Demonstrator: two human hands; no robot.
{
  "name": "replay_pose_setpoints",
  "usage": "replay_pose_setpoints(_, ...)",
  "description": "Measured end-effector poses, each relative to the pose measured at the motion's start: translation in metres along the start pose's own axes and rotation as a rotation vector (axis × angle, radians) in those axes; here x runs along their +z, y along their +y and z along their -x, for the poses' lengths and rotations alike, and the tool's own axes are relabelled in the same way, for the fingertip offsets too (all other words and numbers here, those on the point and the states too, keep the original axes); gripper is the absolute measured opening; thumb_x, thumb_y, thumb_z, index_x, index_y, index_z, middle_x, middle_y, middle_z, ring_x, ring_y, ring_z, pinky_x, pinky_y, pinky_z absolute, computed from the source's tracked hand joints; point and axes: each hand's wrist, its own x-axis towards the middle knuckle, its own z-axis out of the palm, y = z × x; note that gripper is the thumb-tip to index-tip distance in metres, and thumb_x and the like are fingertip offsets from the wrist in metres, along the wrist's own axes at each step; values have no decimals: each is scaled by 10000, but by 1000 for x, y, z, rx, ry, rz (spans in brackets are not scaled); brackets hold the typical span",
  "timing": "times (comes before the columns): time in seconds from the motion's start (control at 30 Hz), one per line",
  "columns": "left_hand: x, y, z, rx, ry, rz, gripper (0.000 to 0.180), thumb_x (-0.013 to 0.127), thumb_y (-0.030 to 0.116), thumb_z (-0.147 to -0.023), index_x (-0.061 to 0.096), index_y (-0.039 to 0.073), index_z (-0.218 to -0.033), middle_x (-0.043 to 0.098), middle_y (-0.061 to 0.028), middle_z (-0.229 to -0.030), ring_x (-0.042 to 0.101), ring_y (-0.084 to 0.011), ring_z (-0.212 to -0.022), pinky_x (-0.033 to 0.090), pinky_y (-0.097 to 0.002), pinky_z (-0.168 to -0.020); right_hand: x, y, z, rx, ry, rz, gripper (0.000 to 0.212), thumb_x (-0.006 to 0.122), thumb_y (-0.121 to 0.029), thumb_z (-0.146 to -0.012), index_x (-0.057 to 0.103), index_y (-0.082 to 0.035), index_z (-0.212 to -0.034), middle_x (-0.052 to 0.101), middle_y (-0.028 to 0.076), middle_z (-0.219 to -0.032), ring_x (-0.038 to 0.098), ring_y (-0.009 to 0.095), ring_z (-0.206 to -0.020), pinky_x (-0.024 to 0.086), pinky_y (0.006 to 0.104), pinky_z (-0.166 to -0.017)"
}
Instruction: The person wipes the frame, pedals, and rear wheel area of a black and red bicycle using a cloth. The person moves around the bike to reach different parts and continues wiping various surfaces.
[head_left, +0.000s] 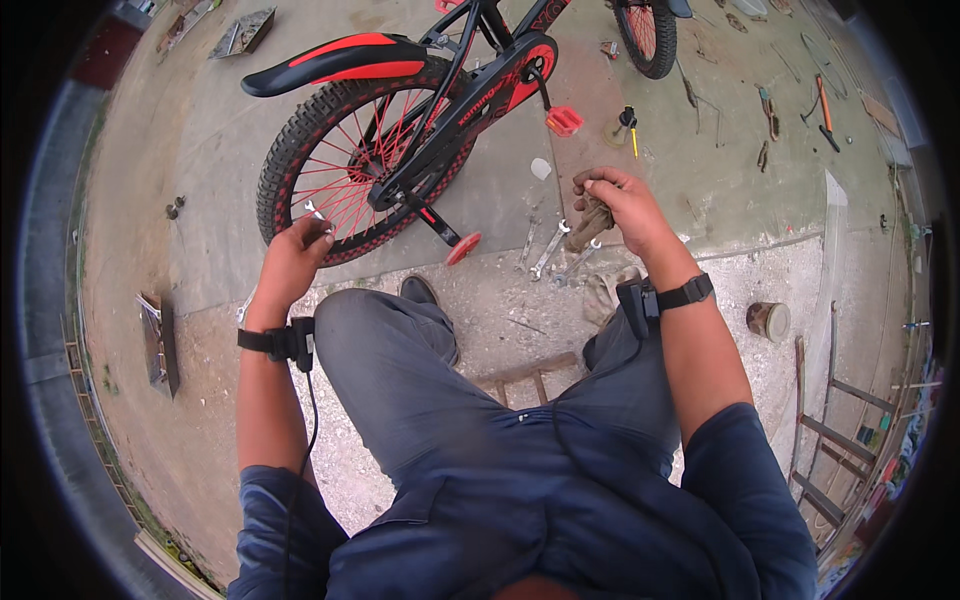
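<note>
My left hand (296, 262) is closed around a small wrench (313, 209), whose open jaw sticks up beside the rear wheel's spokes. In front of me stands a black and red bicycle (480, 115); its knobby rear tyre (285, 165) is just beyond that hand. A stabiliser wheel (463, 249) on a black arm juts out from the rear axle. My right hand (622, 205) pinches a crumpled, dirty brown glove or rag (592, 225); which of the two I cannot tell. Below it, several wrenches lie on the ground, among them a combination wrench (550, 250).
A yellow-shafted screwdriver (634, 140) and an orange-handled hammer (825, 115) lie farther off. To the right are a round tin (768, 321) and a metal ladder-like frame (835, 440). Metal trays (160, 345) sit at left and far left. My shoe (420, 292) is near the stabiliser wheel.
</note>
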Motion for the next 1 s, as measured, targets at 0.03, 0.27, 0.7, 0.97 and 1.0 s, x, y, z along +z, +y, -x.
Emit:
replay_pose_setpoints(0.03,0,14,-1,30,-12,17,315,682,146,-960,672,-52,-1204,744,-216,-1106,735,-270,-1009,563,-367,-882,8,-12,6,19,23,12,291,618,-162,-987,669,30,-1199,715,100,-1097,711,205,-940,570,337,-839)
replay_pose_setpoints(0.27,71,97,-55,219,158,-241,471,769,165,-868,632,-41,-1268,698,-272,-1157,688,-412,-1063,550,-448,-933,33,-83,10,-284,-109,0,290,622,-193,-979,696,15,-1167,703,77,-1059,699,173,-909,558,325,-781)
replay_pose_setpoints(0.7,164,67,-158,109,315,-362,571,821,144,-809,559,-24,-1289,633,-249,-1203,642,-438,-1098,543,-491,-919,25,-76,-32,-116,-229,102,249,628,-127,-978,679,28,-1166,694,70,-1059,686,150,-933,553,318,-847)
replay_pose_setpoints(0.97,167,53,-167,181,363,-367,400,801,157,-825,577,-8,-1113,645,-224,-1098,640,-452,-1025,531,-515,-845,31,-70,-21,-132,-254,97,244,660,-128,-962,693,27,-1148,686,48,-992,638,87,-883,537,283,-749)
replay_pose_setpoints(1.0,167,53,-167,184,367,-369,388,799,156,-826,578,-8,-1099,644,-222,-1096,639,-454,-1017,530,-517,-841,32,-70,-20,-115,-264,86,243,660,-118,-962,691,29,-1154,692,53,-1021,648,102,-912,537,289,-792)
